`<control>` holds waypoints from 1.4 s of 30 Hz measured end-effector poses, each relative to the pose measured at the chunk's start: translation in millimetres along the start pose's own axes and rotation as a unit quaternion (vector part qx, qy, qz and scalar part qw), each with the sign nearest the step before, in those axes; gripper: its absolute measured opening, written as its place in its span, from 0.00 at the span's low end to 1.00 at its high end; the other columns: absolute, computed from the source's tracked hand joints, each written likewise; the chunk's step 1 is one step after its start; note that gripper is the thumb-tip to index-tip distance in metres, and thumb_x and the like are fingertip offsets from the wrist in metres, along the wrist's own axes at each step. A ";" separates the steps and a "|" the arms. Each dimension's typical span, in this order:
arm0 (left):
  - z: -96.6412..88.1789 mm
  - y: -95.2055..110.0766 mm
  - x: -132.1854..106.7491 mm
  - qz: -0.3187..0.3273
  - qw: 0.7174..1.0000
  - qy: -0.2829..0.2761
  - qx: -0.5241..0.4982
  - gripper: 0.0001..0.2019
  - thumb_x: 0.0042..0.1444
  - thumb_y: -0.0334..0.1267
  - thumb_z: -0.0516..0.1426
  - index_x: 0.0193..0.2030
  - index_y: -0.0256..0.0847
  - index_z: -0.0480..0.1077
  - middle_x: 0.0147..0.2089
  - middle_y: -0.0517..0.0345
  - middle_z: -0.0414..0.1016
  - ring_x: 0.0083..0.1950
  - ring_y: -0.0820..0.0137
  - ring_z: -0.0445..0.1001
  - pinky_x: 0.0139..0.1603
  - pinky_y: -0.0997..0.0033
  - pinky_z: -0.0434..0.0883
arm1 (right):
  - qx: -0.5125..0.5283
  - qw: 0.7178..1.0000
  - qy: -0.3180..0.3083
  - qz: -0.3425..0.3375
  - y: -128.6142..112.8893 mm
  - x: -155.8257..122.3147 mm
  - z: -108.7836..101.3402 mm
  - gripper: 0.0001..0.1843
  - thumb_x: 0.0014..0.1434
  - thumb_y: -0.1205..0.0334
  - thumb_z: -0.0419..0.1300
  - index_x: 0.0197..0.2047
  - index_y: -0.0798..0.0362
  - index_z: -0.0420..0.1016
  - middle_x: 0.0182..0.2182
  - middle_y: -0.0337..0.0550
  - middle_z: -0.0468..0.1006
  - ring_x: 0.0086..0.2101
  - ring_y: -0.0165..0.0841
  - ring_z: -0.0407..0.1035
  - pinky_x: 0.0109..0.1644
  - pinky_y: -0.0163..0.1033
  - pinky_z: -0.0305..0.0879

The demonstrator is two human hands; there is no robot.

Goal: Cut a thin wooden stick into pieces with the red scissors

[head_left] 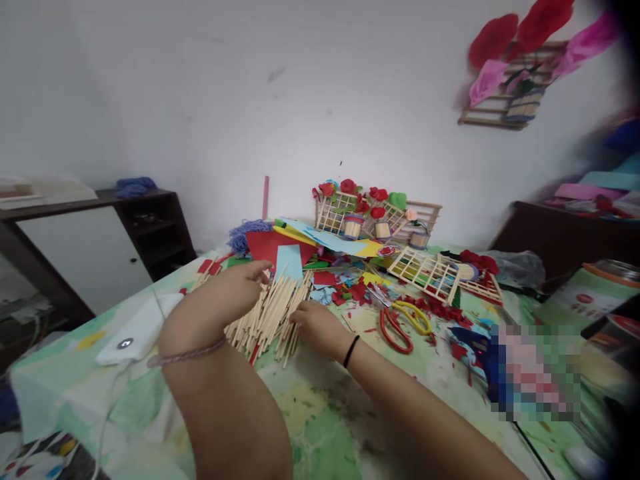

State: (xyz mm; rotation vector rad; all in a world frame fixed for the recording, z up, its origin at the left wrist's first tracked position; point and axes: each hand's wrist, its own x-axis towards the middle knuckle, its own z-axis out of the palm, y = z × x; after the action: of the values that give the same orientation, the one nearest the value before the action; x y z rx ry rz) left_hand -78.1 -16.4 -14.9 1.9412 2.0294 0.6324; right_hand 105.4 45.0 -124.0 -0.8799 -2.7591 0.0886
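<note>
A loose pile of thin wooden sticks lies on the table between my two hands. My left hand hovers at the pile's upper left, its visible fingers stretched to the right and apart; the palm side is hidden. At the pile's right edge, my right hand has its fingers curled around some sticks, with the tips partly hidden. Behind the pile are a light blue paper strip and a red paper sheet. Red-handled scissors and yellow-handled scissors rest to the right.
Stick lattices and red paper flowers stand toward the wall. A blue glue gun lies right, near a green container. At left is a white box-like device with a cable. Blue yarn sits behind.
</note>
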 end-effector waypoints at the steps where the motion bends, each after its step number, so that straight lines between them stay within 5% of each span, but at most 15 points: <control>1: -0.2 4.9 -0.9 0.000 1.000 -0.011 -0.004 0.27 0.48 0.35 0.48 0.58 0.40 0.66 0.52 0.51 0.74 0.50 0.61 0.73 0.51 0.67 0.69 | -0.008 1.000 -0.003 -0.010 -0.4 3.9 2.0 0.12 0.58 0.71 0.55 0.43 0.53 0.76 0.40 0.46 0.75 0.43 0.36 0.66 0.45 0.36 0.59; 9: 0.2 24.8 -6.2 0.020 0.999 -0.024 -0.023 0.29 0.53 0.46 0.45 0.62 0.43 0.63 0.60 0.54 0.68 0.60 0.59 0.66 0.60 0.62 0.62 | -0.075 0.995 -0.029 -0.063 0.1 13.4 0.2 0.12 0.64 0.66 0.50 0.39 0.57 0.75 0.40 0.52 0.72 0.41 0.37 0.64 0.43 0.40 0.59; 14: -2.0 19.9 -6.8 -0.003 1.000 -0.012 -0.023 0.29 0.52 0.44 0.45 0.61 0.40 0.63 0.61 0.52 0.67 0.60 0.59 0.67 0.60 0.61 0.63 | -0.076 0.981 -0.060 -0.168 2.7 3.8 1.2 0.08 0.57 0.68 0.57 0.39 0.52 0.75 0.39 0.44 0.73 0.42 0.35 0.63 0.44 0.38 0.58; 20: 1.4 10.5 -1.4 -0.012 1.000 0.001 0.009 0.29 0.51 0.45 0.46 0.60 0.40 0.65 0.62 0.53 0.66 0.62 0.59 0.65 0.61 0.60 0.61 | -0.126 0.963 -0.021 -0.236 6.4 -3.6 2.2 0.06 0.57 0.63 0.59 0.38 0.54 0.73 0.40 0.45 0.73 0.43 0.38 0.63 0.42 0.40 0.58; 26: -1.2 28.5 -6.8 0.007 0.999 -0.024 0.045 0.32 0.54 0.53 0.42 0.61 0.39 0.64 0.63 0.53 0.65 0.62 0.60 0.64 0.63 0.62 0.60 | -0.061 0.981 0.057 -0.178 18.7 -8.9 -11.1 0.09 0.63 0.68 0.53 0.41 0.52 0.75 0.42 0.43 0.75 0.41 0.33 0.65 0.42 0.36 0.58; 32: -4.5 33.5 -10.0 0.017 0.999 0.015 0.041 0.29 0.55 0.51 0.44 0.58 0.37 0.67 0.60 0.48 0.69 0.59 0.56 0.68 0.58 0.57 0.65 | -0.017 0.990 0.076 -0.117 27.4 -14.7 -12.7 0.14 0.64 0.70 0.50 0.43 0.53 0.77 0.43 0.45 0.75 0.42 0.32 0.67 0.44 0.34 0.59; 35: -11.8 29.6 -19.8 0.083 0.993 0.074 -0.028 0.25 0.57 0.53 0.48 0.54 0.42 0.70 0.54 0.52 0.74 0.54 0.58 0.72 0.53 0.58 0.69 | -0.017 0.991 0.063 -0.116 26.4 -13.0 -3.9 0.12 0.63 0.70 0.53 0.43 0.53 0.77 0.43 0.45 0.75 0.43 0.33 0.67 0.44 0.34 0.59; 38: -19.2 28.6 -34.0 0.145 0.959 0.200 -0.142 0.17 0.58 0.51 0.53 0.45 0.46 0.75 0.42 0.57 0.79 0.43 0.64 0.75 0.44 0.65 0.72 | -0.019 0.992 0.042 -0.113 26.5 -6.8 6.0 0.12 0.61 0.72 0.53 0.41 0.53 0.77 0.41 0.46 0.75 0.42 0.33 0.67 0.43 0.34 0.59; 40: -22.8 31.5 -41.6 0.176 0.897 0.329 -0.237 0.10 0.58 0.44 0.56 0.39 0.43 0.76 0.32 0.58 0.77 0.35 0.70 0.75 0.37 0.70 0.72 | -0.020 0.993 0.026 -0.116 26.9 -1.8 10.9 0.12 0.60 0.73 0.53 0.40 0.54 0.77 0.41 0.46 0.75 0.41 0.33 0.67 0.43 0.34 0.59; 42: -26.3 35.9 -45.8 0.211 0.800 0.463 -0.317 0.05 0.55 0.36 0.58 0.33 0.39 0.75 0.25 0.60 0.73 0.27 0.74 0.71 0.28 0.73 0.69 | -0.019 0.993 0.014 -0.119 26.3 2.7 13.5 0.13 0.58 0.74 0.53 0.41 0.54 0.76 0.40 0.46 0.75 0.42 0.33 0.67 0.43 0.34 0.59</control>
State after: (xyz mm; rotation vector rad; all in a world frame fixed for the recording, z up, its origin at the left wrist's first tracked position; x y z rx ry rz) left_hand -55.8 -64.8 20.2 1.7558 1.3326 2.3836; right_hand 114.7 68.3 -140.0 -0.5502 -2.8246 -0.0190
